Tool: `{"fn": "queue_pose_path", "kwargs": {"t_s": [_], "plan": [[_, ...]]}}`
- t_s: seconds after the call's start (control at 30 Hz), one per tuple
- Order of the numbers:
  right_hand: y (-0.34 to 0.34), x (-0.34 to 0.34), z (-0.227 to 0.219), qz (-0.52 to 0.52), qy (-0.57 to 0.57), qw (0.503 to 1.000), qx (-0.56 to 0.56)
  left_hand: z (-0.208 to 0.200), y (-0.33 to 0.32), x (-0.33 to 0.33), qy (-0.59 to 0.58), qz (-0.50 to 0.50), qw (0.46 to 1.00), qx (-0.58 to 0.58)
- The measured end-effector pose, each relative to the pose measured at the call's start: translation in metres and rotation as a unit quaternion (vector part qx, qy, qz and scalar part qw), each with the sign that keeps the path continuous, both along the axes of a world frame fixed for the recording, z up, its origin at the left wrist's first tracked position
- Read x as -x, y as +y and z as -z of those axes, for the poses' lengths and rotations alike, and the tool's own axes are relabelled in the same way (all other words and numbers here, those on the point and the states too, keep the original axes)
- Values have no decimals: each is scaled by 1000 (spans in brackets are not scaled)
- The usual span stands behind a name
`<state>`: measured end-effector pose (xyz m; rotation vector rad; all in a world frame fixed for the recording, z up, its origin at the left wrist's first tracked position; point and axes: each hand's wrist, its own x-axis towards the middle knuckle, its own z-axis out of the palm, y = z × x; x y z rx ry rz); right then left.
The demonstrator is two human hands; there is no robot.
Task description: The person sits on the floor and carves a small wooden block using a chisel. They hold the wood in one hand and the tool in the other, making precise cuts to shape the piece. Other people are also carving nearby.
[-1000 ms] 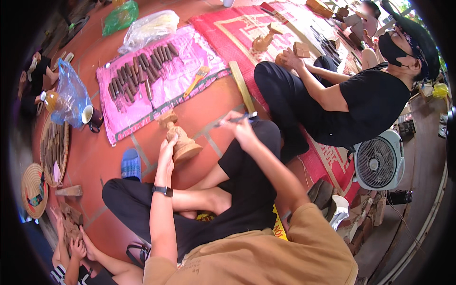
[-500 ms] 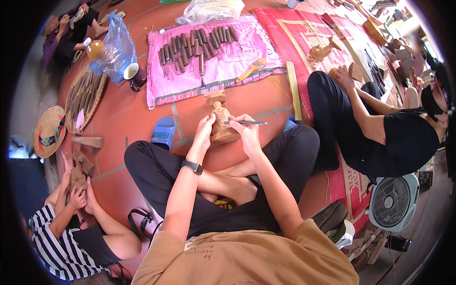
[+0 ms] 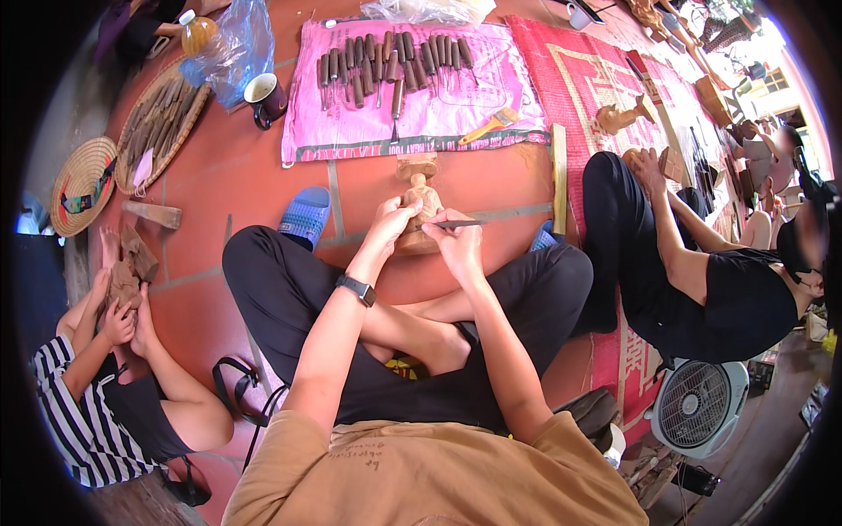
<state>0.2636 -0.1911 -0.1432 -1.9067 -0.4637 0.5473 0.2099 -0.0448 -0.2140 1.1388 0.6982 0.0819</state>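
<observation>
Sitting with crossed legs on a red-brown tile floor (image 3: 241,180), a person (image 3: 500,473) holds a carved wooden figure (image 3: 424,203) in front of their lap, near the front edge of a pink sheet (image 3: 507,83). The left hand (image 3: 386,228) pinches the figure between thumb and fingers. The right hand (image 3: 459,250) pinches a thin dark tool (image 3: 460,223); its tip is too hidden to tell if it touches the wood.

A red mat (image 3: 551,66) with pale shapes lies beside the sheet's right edge. A long wood strip (image 3: 560,180) lies by the sheet's front right corner. A fan (image 3: 697,408) stands off to the right. Other people sit on both sides.

Printed letters run along the sheet's front edge. Small, faint writing shows on the person's brown shirt (image 3: 421,478).

Many brown-handled tools (image 3: 367,77) lie on the sheet, mostly toward its back edge. A yellow-handled brush (image 3: 488,128) lies near its front right corner. Past the left edge stands a dark mug (image 3: 274,105), pale inside; what it holds is hard to tell. Near it are a blue plastic bag (image 3: 244,53) and a bottle (image 3: 200,37) of something yellow. A round basket (image 3: 122,167) holds many brown sticks (image 3: 160,130).
</observation>
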Motion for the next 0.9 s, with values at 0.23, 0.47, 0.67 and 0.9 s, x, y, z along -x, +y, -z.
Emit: {"fn": "queue_pose_path", "kwargs": {"t_s": [0.23,0.47,0.67,0.9], "plan": [[-7,-9,14,27,51,990,-125,-5,-3,-3,18,-13,1000,8],[0,-1,14,-8,-55,998,-22,1,-1,-1,-14,-12,1000,25],[3,4,-1,-6,-70,997,-35,-18,-4,0,5,-6,1000,16],[-3,-5,18,3,-51,998,-37,-6,-2,-2,8,-7,1000,8]]}}
